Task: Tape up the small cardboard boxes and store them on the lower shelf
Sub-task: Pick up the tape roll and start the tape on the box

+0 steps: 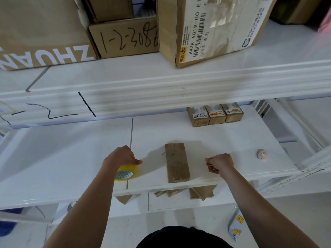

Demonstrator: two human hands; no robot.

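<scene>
While both forearms reach in over the white shelf board [223, 140], a small cardboard box [177, 162] lies flat near the board's front edge, long axis running 12 to 6 o'clock, its top seam covered in clear tape.

Left hand [123, 156] — at 9 o'clock of the box, apart from it, fingers curled down over a roll of yellowish clear tape [126, 173] standing on the board; the hand grips the roll's upper rim.

Right hand [220, 164] — at 3 o'clock of the box, apart from it, fingers curled inward with thumb and fingertips drawn together; whether they pinch a strip of tape cannot be told.

Three small labelled boxes [215, 114] — side by side at 1 o'clock of the taped box, far back on the same board.

Small round pink object [261, 154] — on the board at 3 o'clock, beyond the right hand.

Large cardboard cartons [206, 27] — on the upper shelf at 12 o'clock.

Folded cardboard pieces [200, 192] — on the level beneath, at 6 o'clock of the box.
</scene>
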